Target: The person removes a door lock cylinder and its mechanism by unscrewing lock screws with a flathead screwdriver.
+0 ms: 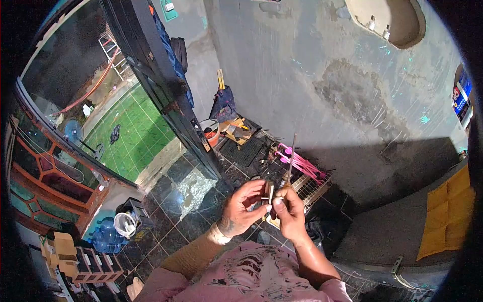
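In the middle of the head view my left hand (pixel 247 205) is closed around a small rectangular metal fitting (pixel 270 191), thumb and fingers at its edges. Close beside it, my right hand (pixel 290 210) grips a thin rod that looks like a screwdriver (pixel 292 158), its shaft pointing up and away from me. The fingertips of both hands nearly meet at the fitting. My fingers hide the lower end of the rod.
Pink hangers (pixel 304 165) lie over a wire rack (pixel 308 189) beyond my right hand. A dark door frame (pixel 156 90) stands at left. Water bottles (pixel 106 235), a white bucket (pixel 125 224) and a cardboard box (pixel 64 254) sit lower left. A yellow cushion (pixel 448 214) is at right.
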`<state>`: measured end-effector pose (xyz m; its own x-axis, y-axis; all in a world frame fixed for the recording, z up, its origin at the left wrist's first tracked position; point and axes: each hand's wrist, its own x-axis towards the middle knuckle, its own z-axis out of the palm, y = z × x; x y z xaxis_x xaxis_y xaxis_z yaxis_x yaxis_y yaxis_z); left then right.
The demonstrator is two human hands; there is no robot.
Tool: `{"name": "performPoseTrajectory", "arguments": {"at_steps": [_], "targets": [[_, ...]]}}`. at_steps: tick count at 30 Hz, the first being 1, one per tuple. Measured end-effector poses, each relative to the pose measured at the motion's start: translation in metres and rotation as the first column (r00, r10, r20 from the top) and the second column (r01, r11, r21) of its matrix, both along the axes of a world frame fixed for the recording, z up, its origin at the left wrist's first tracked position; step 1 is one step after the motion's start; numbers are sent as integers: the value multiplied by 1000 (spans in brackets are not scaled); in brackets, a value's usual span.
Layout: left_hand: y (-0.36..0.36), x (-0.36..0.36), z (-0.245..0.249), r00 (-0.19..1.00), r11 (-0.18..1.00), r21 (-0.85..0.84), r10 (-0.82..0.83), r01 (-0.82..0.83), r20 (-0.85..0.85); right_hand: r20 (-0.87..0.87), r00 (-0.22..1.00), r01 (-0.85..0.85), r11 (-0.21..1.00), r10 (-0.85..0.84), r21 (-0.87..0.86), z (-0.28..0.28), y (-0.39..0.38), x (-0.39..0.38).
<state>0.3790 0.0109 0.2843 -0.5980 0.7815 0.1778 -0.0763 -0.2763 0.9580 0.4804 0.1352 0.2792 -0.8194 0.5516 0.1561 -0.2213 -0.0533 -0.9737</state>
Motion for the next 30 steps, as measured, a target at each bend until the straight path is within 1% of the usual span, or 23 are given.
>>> {"name": "performPoseTrajectory", "arguments": {"at_steps": [3,4,7,8,10,13,15,16,18,19,21,22,25,26,29,30], "targets": [[-1,0,-3,998,998,13,-58,58,0,-14,1000,-13,1000,13,-3,-18,4,1],[-2,0,-5,997,997,17,-74,74,13,23,998,-54,998,55,-20,-10,4,2],[-3,-1,-8,999,999,3,-39,39,26,-65,995,-75,993,81,92,-22,10,-4],[-4,-1,-9,999,999,-16,-35,35,32,-40,999,-2,992,7,126,-21,6,-3],[-5,-2,-10,999,998,-51,-25,27,42,-71,997,-19,996,26,87,-23,8,-3],[-2,1,-12,997,999,-8,-49,50,63,-93,995,-31,998,36,52,-26,9,-2],[-1,1,-12,993,999,-8,-46,48,107,-102,994,-35,999,39,41,-27,10,-1],[-1,1,-12,991,999,-7,-44,45,128,-72,997,-27,999,25,-18,-23,8,-1],[-2,-2,-13,993,996,-54,-63,69,103,-11,1000,-6,991,5,-133,-11,3,-1],[-3,-3,-14,993,994,-78,-73,81,92,-10,1000,-2,998,2,-70,-14,4,-1],[-4,-3,-20,993,994,-65,-87,92,76,-10,1000,10,998,-10,58,-26,9,-1],[-3,-3,-22,993,994,-54,-95,99,65,-15,1000,-22,997,23,68,-30,12,-1],[-1,-3,-23,992,997,-42,-52,57,117,34,999,-19,1000,18,9,-22,9,0],[-1,-4,-23,992,997,-50,-55,62,117,50,998,-24,1000,23,18,-19,9,0],[-3,-4,-21,987,992,-72,-89,99,130,16,1000,-18,985,15,169,-44,15,-2],[-3,-4,-22,989,995,-59,-74,82,127,18,999,-41,983,38,177,-45,15,-3]]}}
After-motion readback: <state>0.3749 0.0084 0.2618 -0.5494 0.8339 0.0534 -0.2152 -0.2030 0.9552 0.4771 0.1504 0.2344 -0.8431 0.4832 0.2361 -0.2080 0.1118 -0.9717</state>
